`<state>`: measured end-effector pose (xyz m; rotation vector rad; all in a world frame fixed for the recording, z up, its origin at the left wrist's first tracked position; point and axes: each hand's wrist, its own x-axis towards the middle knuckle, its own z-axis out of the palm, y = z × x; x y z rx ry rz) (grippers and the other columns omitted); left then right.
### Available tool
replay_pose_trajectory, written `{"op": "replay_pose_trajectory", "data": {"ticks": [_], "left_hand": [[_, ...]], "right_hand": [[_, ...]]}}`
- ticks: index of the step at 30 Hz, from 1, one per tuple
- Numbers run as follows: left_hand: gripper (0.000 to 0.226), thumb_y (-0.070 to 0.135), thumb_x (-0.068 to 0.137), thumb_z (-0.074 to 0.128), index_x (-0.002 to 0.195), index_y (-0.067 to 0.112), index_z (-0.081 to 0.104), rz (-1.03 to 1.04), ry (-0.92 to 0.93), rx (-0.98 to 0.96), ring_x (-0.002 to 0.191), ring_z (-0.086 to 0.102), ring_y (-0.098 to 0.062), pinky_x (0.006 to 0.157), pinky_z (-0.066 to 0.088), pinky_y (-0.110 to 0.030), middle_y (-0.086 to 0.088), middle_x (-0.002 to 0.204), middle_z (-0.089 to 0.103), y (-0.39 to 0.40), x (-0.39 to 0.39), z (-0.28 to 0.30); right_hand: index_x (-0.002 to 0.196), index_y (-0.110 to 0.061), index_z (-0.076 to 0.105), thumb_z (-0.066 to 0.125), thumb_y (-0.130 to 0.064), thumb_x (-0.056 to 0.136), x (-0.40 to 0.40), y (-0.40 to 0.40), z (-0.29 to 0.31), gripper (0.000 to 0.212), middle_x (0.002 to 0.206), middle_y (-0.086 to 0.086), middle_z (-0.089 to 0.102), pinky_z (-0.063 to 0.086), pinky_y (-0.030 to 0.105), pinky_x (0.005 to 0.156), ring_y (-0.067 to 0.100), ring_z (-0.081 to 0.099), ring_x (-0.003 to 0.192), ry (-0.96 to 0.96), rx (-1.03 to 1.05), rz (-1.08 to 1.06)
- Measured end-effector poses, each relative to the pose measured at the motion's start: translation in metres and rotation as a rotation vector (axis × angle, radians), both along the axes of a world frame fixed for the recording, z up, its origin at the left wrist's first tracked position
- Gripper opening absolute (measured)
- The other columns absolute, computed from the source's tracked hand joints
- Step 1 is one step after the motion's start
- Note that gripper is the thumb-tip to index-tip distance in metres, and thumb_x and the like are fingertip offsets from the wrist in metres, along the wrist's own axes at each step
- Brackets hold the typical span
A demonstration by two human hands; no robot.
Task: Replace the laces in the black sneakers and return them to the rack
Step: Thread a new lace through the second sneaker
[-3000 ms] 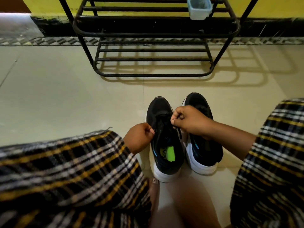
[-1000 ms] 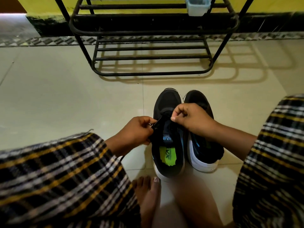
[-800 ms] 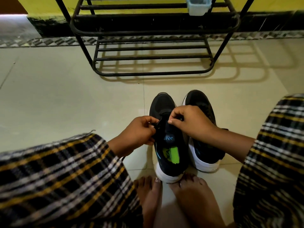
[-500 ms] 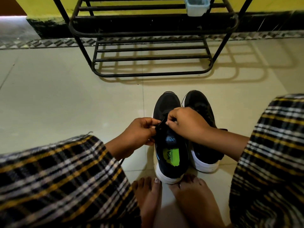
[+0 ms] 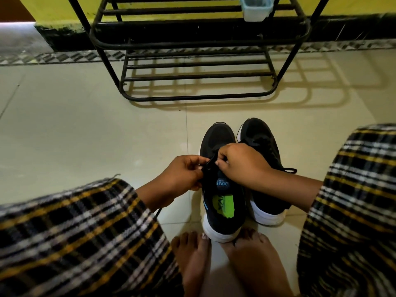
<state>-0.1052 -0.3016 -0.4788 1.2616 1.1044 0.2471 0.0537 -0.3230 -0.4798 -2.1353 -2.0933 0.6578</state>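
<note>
**Mia:** Since both hands are on one shoe, which shoe is it?

**Tom:** It is the left sneaker [image 5: 222, 189]; it sits on the floor [image 5: 85, 136] right in front of the person's bare toes, touching the right sneaker [image 5: 263, 168] beside it; both point their toes at the rack [image 5: 199, 43].

**Mia:** What are the hands doing?

**Tom:** The left hand [image 5: 184, 174] has its fingers curled and pinches the black lace [image 5: 209, 163] at the shoe's left side; the right hand [image 5: 240, 161] pinches the same lace from the other side; the hands almost touch over the tongue.

**Mia:** Which way does the lace go from the pinch?

**Tom:** It runs across the shoe, from one hand to the other; the shoe itself is long the other way, heel near the feet and toe far off; the holes lie just under the fingers, so I think the next pull goes sideways or up, not forward; both hands are about as near.

**Mia:** Is there room?

**Tom:** Lots of bare floor on the left; on the right the other sneaker is tight against it, so the right hand has less room; the rack's low shelf stands well apart, straight ahead, with an open front.

**Mia:** Is the other shoe done?

**Tom:** I cannot tell; a lace end sticks out by the wrist.
</note>
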Motion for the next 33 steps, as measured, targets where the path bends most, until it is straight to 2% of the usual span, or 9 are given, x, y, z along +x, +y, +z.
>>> {"op": "replay_pose_trajectory", "data": {"ticks": [3,7,14,17,22,24,27,30,33], "left_hand": [[0.035,-0.006,0.093,0.044,0.093,0.023,0.063,-0.014,0.005,0.016,0.055,0.055,-0.007,0.056,0.046,-0.017,0.001,0.069,0.060,0.000,0.000,0.001],[0.034,-0.006,0.093,0.044,0.094,0.021,0.063,-0.021,0.011,0.019,0.058,0.053,-0.011,0.054,0.045,-0.016,-0.003,0.071,0.058,-0.001,-0.003,0.000],[0.030,-0.004,0.093,0.045,0.100,0.018,0.063,-0.051,0.025,0.009,0.060,0.053,-0.011,0.055,0.044,-0.016,-0.009,0.080,0.059,-0.004,-0.001,-0.004],[0.029,-0.002,0.094,0.045,0.095,0.020,0.065,-0.031,0.028,0.016,0.057,0.054,-0.009,0.055,0.046,-0.016,-0.004,0.075,0.062,-0.004,-0.001,-0.005],[0.025,0.009,0.096,0.046,0.086,0.020,0.065,0.038,0.043,0.021,0.060,0.057,-0.010,0.056,0.049,-0.019,0.001,0.072,0.062,-0.004,0.006,-0.008],[0.024,0.016,0.100,0.042,0.092,0.013,0.065,0.077,0.058,0.042,0.064,0.058,-0.013,0.057,0.049,-0.021,-0.003,0.077,0.061,-0.004,0.006,-0.013],[0.021,0.018,0.099,0.047,0.094,0.008,0.064,0.061,0.130,0.162,0.067,0.059,-0.013,0.057,0.049,-0.020,-0.007,0.079,0.063,-0.002,0.003,-0.023],[0.013,0.012,0.095,0.053,0.085,0.011,0.061,0.069,0.171,0.240,0.065,0.057,-0.012,0.054,0.047,-0.016,-0.004,0.075,0.063,0.001,0.001,-0.032],[0.018,0.011,0.093,0.055,0.077,0.018,0.058,0.033,0.214,0.323,0.055,0.054,-0.001,0.058,0.045,-0.018,0.003,0.069,0.060,0.003,0.003,-0.037]], "right_hand": [[0.075,-0.019,0.053,0.053,-0.024,0.093,0.004,0.002,-0.001,0.018,0.078,-0.001,0.056,0.039,0.027,0.064,0.020,0.057,0.079,0.053,-0.017,-0.036],[0.072,-0.020,0.051,0.055,-0.022,0.092,0.002,-0.003,-0.001,0.021,0.069,-0.008,0.047,0.039,0.027,0.065,0.015,0.050,0.072,0.141,-0.012,0.024],[0.077,-0.018,0.054,0.052,-0.024,0.093,-0.001,-0.004,-0.002,0.017,0.081,0.000,0.056,0.039,0.027,0.066,0.018,0.053,0.080,0.068,-0.052,0.025],[0.077,-0.018,0.057,0.054,-0.024,0.092,-0.003,-0.005,-0.001,0.016,0.079,-0.002,0.055,0.041,0.027,0.066,0.018,0.056,0.082,0.109,-0.056,0.017],[0.087,-0.014,0.067,0.056,-0.023,0.091,-0.003,-0.005,-0.003,0.014,0.083,0.000,0.062,0.050,0.033,0.076,0.019,0.059,0.086,0.104,-0.030,-0.042],[0.087,-0.014,0.067,0.058,-0.023,0.090,-0.003,-0.005,-0.005,0.013,0.082,0.001,0.062,0.048,0.030,0.076,0.018,0.059,0.085,0.127,-0.037,-0.025],[0.093,-0.014,0.066,0.062,-0.024,0.088,-0.005,-0.008,-0.010,0.012,0.080,-0.004,0.053,0.037,0.024,0.069,0.013,0.051,0.078,0.187,-0.058,0.031],[0.107,-0.014,0.064,0.063,-0.029,0.087,-0.007,-0.010,-0.012,0.025,0.087,-0.003,0.050,0.038,0.025,0.073,0.015,0.050,0.087,0.177,-0.054,0.099],[0.114,-0.017,0.060,0.060,-0.031,0.088,-0.001,-0.015,-0.009,0.029,0.104,0.001,0.050,0.041,0.033,0.088,0.021,0.046,0.105,0.076,-0.025,0.183]]}}
